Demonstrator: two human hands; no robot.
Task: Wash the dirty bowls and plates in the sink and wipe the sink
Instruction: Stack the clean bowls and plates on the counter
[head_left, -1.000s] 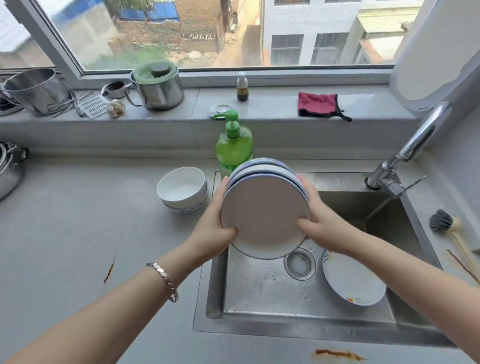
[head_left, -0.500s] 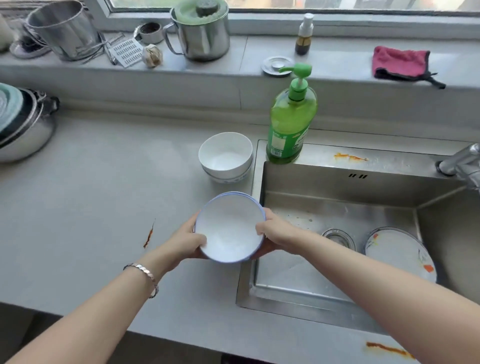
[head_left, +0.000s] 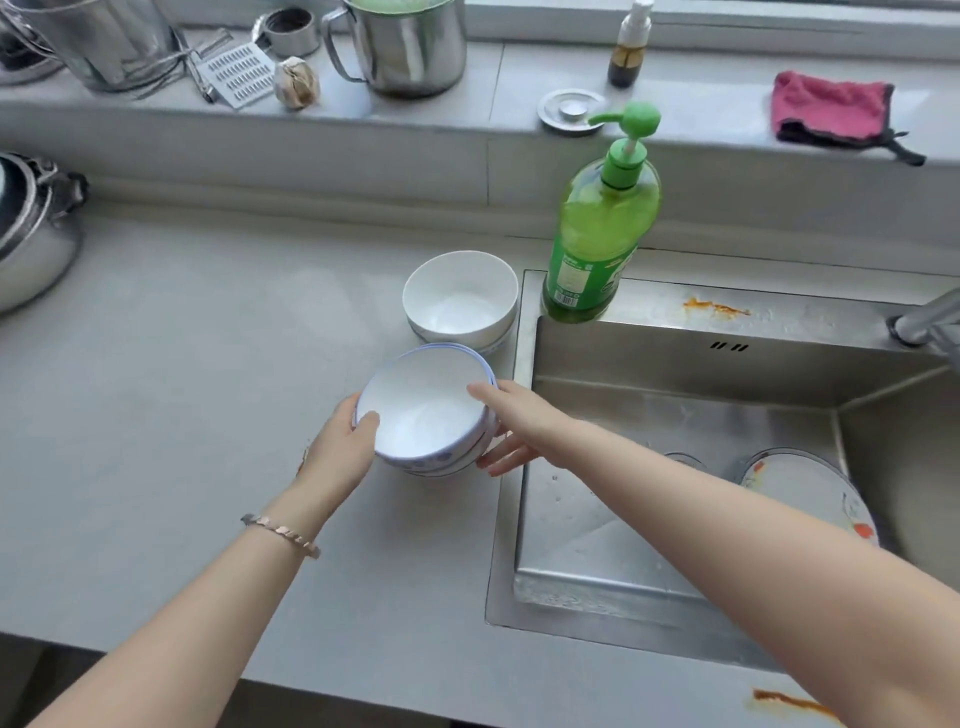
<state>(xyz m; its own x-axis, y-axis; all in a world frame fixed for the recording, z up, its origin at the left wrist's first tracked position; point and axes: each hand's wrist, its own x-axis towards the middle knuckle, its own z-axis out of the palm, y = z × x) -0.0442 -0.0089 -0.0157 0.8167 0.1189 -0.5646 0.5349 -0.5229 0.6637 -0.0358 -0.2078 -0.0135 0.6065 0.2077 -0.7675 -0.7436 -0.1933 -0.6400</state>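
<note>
A stack of white bowls with blue rims (head_left: 426, 410) sits low over the grey counter, just left of the steel sink (head_left: 675, 364). My left hand (head_left: 340, 444) grips its left side, thumb over the rim. My right hand (head_left: 514, 423) holds its right side, thumb on the rim and fingers spread beneath. Behind it another stack of white bowls (head_left: 461, 301) stands on the counter. A dirty plate (head_left: 810, 493) with red smears lies in the sink at the right, partly hidden by my right forearm.
A green soap bottle (head_left: 602, 228) stands on the sink's back left corner, with the tap (head_left: 924, 317) at the right. On the window ledge are a pink cloth (head_left: 831, 106), a sink plug (head_left: 571, 111), a small bottle (head_left: 629, 47), a steel mug (head_left: 405, 47) and pots. Orange stains mark the sink rim (head_left: 717, 307) and counter (head_left: 789, 704).
Both hands carried the stacked bowls from over the sink leftward and down to the counter, turning them upright. The camera tilted down and moved closer.
</note>
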